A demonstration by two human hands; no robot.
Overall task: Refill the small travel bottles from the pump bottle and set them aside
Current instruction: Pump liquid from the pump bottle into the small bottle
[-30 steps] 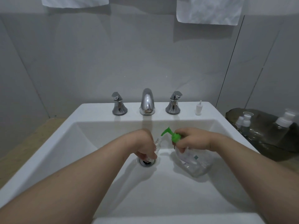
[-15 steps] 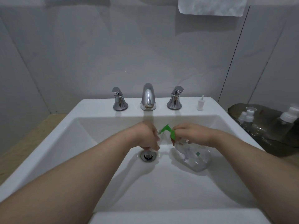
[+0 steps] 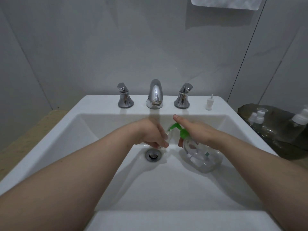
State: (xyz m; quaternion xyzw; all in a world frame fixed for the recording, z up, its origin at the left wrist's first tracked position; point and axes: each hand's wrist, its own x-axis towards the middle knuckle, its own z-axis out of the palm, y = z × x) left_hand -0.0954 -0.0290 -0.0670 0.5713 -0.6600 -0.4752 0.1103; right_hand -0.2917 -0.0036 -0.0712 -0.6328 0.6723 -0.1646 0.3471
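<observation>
A white rectangular sink [image 3: 100, 104] fills the middle of the view, set against a grey tiled wall [image 3: 116, 47]. A strip of beige counter [image 3: 25, 130] shows along its left edge. A white towel [image 3: 225, 2] hangs at the top right.

On the sink's back ledge stand a chrome tap [image 3: 154, 94] with a handle on each side of it [image 3: 125, 98] [image 3: 182, 96]. Near the ledge's back right corner stands a small white cap [image 3: 209, 103] with a thin stem. The drain [image 3: 153, 155] sits in the middle of the basin floor.

Both hands are down in the basin, toward its back wall. The left hand [image 3: 150, 135] is curled round a small bottle [image 3: 169, 136] of clear plastic, holding it above the drain and just to its right.

The pump bottle [image 3: 203, 157], clear with a green pump [image 3: 182, 133], leans in the right half of the basin. Its base is low toward the basin floor and its nozzle points left at the small bottle's mouth; whether the two touch is unclear. The right hand [image 3: 196, 130] lies over the pump head with its forefinger stretched straight. Its thumb is tucked under the green collar against the neck, so the hand grasps the bottle there.

Beyond the sink's right edge a dark tray [image 3: 270, 139] carries several clear capped bottles [image 3: 257, 116], well apart from the hands.
</observation>
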